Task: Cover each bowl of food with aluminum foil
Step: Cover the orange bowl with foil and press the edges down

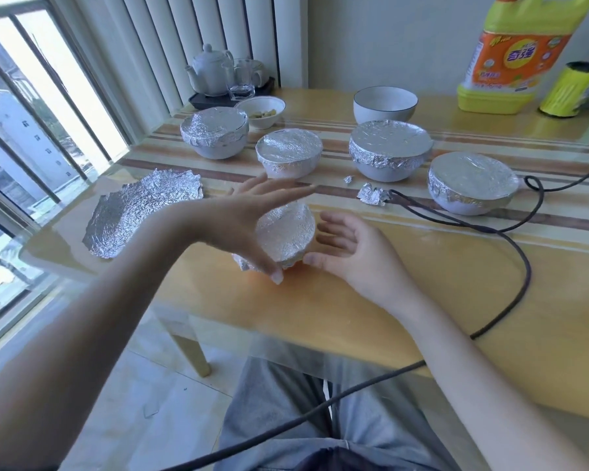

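Flanking the foil-wrapped bowl (284, 234) near the table's (422, 283) front edge, the left hand (249, 215) arches over its left side with fingers spread and the right hand (347, 246) lies open just beside its right.

Both hands, left (249, 219) and right (349, 246), flank a foil-wrapped bowl (284, 234), fingers straight, seemingly touching it.

Silver crinkled foil (285, 234) wraps the bowl between both hands. Beyond it, the yellow tabletop (320, 300) carries brown and cream stripes; far right stands an orange-and-yellow bottle (514, 52).
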